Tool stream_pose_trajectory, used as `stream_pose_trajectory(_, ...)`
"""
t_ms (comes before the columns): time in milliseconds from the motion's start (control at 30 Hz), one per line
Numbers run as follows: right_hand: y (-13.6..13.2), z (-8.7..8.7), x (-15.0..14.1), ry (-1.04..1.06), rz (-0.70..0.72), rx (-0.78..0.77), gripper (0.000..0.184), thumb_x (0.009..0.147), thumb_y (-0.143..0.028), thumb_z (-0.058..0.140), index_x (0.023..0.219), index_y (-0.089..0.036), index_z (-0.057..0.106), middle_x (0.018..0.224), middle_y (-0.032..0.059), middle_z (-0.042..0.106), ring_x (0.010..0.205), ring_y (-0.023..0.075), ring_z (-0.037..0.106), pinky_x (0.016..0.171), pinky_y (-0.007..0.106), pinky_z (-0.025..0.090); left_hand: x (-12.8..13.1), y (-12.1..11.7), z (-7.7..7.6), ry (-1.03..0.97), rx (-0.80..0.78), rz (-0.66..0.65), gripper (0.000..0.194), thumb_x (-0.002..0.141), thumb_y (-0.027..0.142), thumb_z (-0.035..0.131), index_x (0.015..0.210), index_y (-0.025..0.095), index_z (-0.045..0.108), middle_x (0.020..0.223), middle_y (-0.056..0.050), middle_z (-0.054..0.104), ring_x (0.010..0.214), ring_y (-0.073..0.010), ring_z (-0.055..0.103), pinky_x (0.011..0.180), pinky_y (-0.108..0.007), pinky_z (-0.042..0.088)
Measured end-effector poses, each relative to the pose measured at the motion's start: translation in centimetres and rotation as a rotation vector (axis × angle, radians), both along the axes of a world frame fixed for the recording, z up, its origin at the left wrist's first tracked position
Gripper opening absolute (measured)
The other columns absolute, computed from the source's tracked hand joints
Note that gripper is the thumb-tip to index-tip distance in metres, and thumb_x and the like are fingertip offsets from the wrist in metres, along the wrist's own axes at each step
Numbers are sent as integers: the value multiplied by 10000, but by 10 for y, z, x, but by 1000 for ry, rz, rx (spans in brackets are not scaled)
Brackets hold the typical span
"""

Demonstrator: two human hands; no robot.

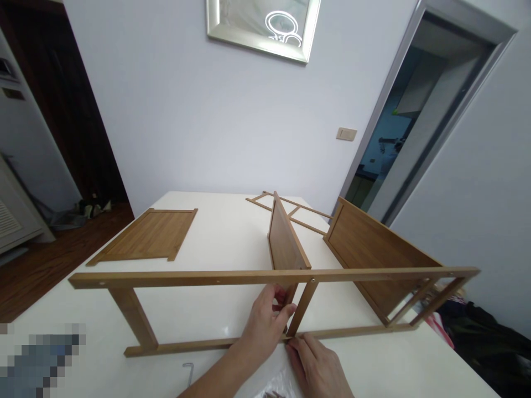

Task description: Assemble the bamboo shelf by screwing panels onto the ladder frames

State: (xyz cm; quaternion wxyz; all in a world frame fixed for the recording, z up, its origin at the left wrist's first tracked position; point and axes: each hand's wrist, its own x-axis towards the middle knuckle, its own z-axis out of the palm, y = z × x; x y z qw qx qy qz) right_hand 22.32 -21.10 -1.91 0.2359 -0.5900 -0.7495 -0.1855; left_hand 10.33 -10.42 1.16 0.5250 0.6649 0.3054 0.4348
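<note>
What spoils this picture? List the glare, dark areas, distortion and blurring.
Head view: bright rings reflect in the framed picture; a small glint sits on the white table, left of the left hand. Head view: the left doorway is very dark. Head view: the right door frame leans, probably lens distortion; coarse pixel blocks obscure the lower-left corner.

Beyond the far edge of the bench (232, 232), a pale wall (186, 121) carries a framed picture (253, 25) and a light switch (346, 134). A doorway (385, 127) opens past the far right corner; dark cloth (485, 342) lies heaped off the right edge. Off the left edge are a wooden floor (78, 240), a white cabinet (19, 204) and a dark door (74, 110).
</note>
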Motion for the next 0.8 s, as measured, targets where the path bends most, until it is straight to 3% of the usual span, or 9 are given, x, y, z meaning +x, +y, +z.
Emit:
stream_pose_trajectory(333, -9, 6, -7, 124, -30, -80, 174, 934, -175, 414, 853, -209, 564, 776, 34, 629, 658, 155, 634, 587, 243, 472, -2, -1, -1, 19, 54, -9, 117, 812, 253, 567, 898, 182, 531, 900, -49, 596, 810, -166, 591, 687, -286, 530)
stream_pose_trajectory(567, -25, 9, -18, 350, -151, -87, 165, 917, -186, 426, 884, -210, 586, 771, 30, 622, 685, 163, 620, 592, 252, 459, -2, 0, -2, 32, 157, 11, 121, 812, 237, 559, 911, 168, 547, 867, -49, 613, 767, -155, 586, 651, -274, 507)
stream_pose_trajectory(800, -24, 25, -28, 411, -252, -205, 102, 871, -176, 488, 844, -190, 586, 834, 39, 640, 739, 173, 608, 638, 261, 425, -4, 1, 0, 60, 240, 44, 117, 805, 229, 553, 905, 168, 553, 849, -46, 618, 762, -155, 583, 632, -263, 479)
